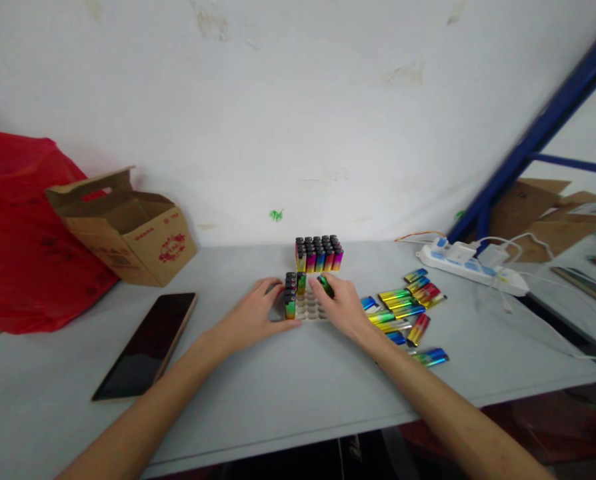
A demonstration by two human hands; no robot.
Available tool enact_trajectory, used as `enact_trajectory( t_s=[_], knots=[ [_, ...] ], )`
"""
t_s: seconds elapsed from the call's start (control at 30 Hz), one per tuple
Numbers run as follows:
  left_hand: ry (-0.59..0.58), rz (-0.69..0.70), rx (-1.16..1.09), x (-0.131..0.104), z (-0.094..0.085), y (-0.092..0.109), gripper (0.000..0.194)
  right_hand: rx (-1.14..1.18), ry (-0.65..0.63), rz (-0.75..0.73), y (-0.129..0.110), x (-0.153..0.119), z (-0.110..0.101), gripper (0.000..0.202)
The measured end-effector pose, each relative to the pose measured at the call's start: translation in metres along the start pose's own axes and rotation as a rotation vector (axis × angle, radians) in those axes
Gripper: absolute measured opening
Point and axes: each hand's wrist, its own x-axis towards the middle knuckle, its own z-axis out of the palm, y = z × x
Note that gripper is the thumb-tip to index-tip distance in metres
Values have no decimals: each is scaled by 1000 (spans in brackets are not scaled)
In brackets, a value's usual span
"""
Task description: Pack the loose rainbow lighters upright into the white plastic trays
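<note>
Two hands share one tray (310, 309): the left hand (258, 310) spreads wide around its left edge, maybe to steady it; the right hand (347, 305) pinches a green lighter (325, 286) near its far edge. Packed lighters (320, 259) stand by the table's (278, 387) far edge.

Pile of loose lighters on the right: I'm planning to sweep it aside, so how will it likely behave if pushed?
The pile of loose lighters would probably spread unevenly, since its pieces lie at mixed angles, several touching. Their shiny bodies look apt to slip over the table. Lying on their long sides, they seem unlikely to tip.
</note>
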Motion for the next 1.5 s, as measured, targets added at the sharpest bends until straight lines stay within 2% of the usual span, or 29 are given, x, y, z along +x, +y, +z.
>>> enact_trajectory(
  t_s=[0.13, 0.23, 0.4, 0.5, 0.73, 0.97, 1.13, 1.2, 1.27, 1.33, 1.4, 1.5],
  knots=[
    [-1, 14, 17, -1, -1, 1, 69, 15, 4, -118, 0, -2, -1, 32],
    [-8, 22, 26, -1, 0, 0, 70, -41, 34, -226, 2, -1, -1, 36],
    [3, 36, 31, -1, 3, -3, 69, -101, -54, -155, 10, 0, -1, 47],
    [11, 51, 33, -1, 4, -4, 69, -140, -47, -183, 14, 1, 0, 39],
    [2, 41, 48, -2, 5, -6, 72, -329, -170, -301, 17, 4, 2, 15],
    [9, 50, 44, -1, 7, -10, 70, -441, -266, -256, 9, 6, -6, 9],
    [6, 28, 45, -1, 3, -8, 71, -658, -226, -172, -8, 4, -2, 21],
    [3, 23, 33, -1, 2, -6, 71, -657, -247, -142, -12, 4, -3, 24],
    [-2, 21, 23, 0, 1, -5, 71, -575, -262, -157, -11, 6, -12, 21],
    [-3, 16, 25, 0, 1, -5, 74, -477, -237, -179, -4, 7, -31, 19],
    [-10, 8, 37, 1, 1, -5, 77, -419, -213, -173, 8, 6, -58, 20],
    [-26, -6, 51, 1, 2, -4, 81, -391, -303, -165, 32, -1, -104, 22]
  ],
)
